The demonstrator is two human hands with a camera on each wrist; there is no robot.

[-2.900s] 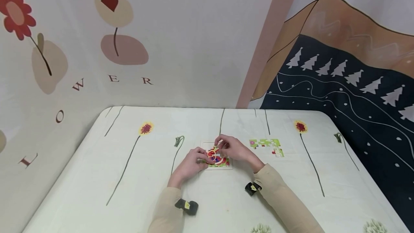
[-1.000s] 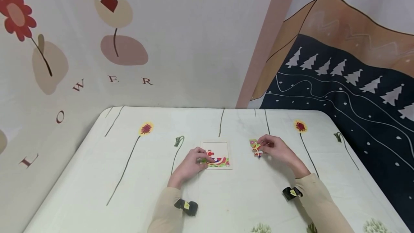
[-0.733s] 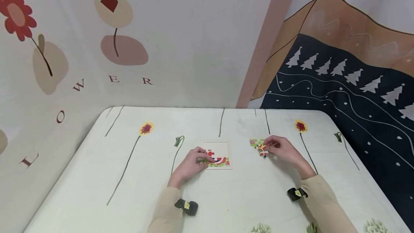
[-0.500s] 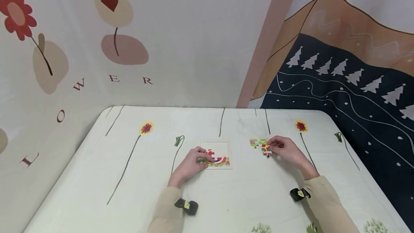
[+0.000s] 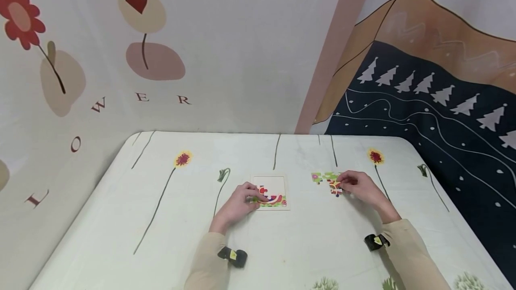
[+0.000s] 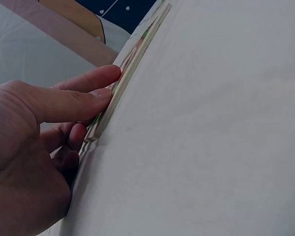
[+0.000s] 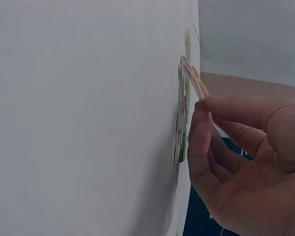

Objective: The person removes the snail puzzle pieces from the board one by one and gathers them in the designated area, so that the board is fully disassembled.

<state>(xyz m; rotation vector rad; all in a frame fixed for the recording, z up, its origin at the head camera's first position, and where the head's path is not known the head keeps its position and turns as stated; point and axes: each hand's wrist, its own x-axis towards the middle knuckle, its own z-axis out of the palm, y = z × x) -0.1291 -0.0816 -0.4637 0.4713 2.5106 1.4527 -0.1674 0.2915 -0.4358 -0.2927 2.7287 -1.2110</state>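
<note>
Pinching a thin, knobbed jigsaw piece [image 7: 194,79], perhaps wooden, between right-hand fingers [image 7: 201,135]

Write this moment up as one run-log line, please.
left hand: holds puzzle tray | right hand: pinches puzzle piece, tilted, beside loose pieces | puzzle tray: near part holds pieces, far part bare
</note>
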